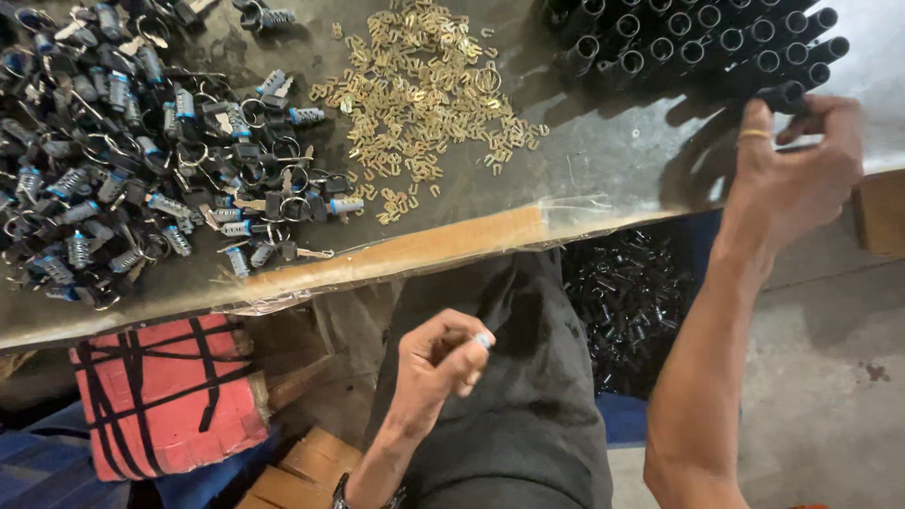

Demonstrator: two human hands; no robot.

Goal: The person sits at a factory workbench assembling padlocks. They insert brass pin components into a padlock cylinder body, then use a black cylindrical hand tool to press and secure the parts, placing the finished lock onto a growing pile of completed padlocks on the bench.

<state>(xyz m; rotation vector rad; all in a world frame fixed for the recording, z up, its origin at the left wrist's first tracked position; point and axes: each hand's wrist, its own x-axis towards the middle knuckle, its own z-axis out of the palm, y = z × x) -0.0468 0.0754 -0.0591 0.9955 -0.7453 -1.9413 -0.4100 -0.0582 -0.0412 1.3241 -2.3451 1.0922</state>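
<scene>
So the right hand point(792, 179) is stretched out to the far right of the tabletop point(603, 160), and a black tube point(784, 94) is pinched between thumb and fingers, so that grip is closed on it. A gold ring is worn on one of those fingers. The tube sits at the near edge of a stack of black tubes point(698, 42), all lying with their open ends facing this way, up at the top right corner.

The left hand point(443, 363) is held lower down, over the lap, below the tabletop edge. Its fingers are curled in tight around something small; only a tiny light blue tip point(484, 340) can be seen poking out by the fingertips, and what the piece is can't really be made out. A dark watch is worn on that wrist.

On the left side of the tabletop a big heap of small lock cylinders with keys and rings point(141, 160) is spread out, silver with blue bits. In the middle a scatter of little brass pieces point(424, 94) is laid out, well apart from the tubes. Under the tabletop, a red bundle tied with black straps point(165, 396) is parked at left, and a bin of black parts point(627, 302) is seen at right, between the knee and the right forearm.
</scene>
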